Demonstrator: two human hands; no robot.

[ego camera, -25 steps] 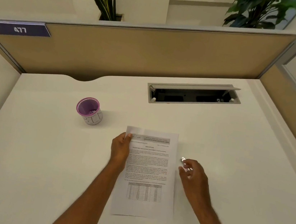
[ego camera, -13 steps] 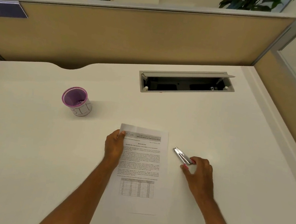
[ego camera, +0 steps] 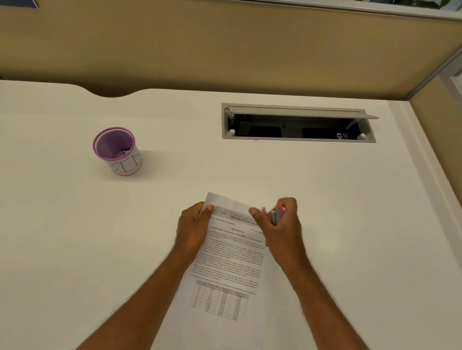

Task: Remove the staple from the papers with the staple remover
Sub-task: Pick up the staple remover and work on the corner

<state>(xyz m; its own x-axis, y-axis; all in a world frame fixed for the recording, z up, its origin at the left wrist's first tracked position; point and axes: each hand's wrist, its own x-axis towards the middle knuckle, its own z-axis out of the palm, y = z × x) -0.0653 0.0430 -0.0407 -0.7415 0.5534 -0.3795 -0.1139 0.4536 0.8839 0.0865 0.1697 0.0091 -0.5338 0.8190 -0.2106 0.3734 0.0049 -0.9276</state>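
My left hand [ego camera: 192, 228] pins the papers [ego camera: 229, 265] on the desk [ego camera: 350, 220] at their top left corner; my right hand [ego camera: 281, 228] grips the staple remover [ego camera: 276, 216] above the top edge. I'd slide it under the staple flat, gently.

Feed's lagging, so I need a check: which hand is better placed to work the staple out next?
Right hand: it already grips the staple remover over the papers' top edge. The left hand pins their top-left corner.
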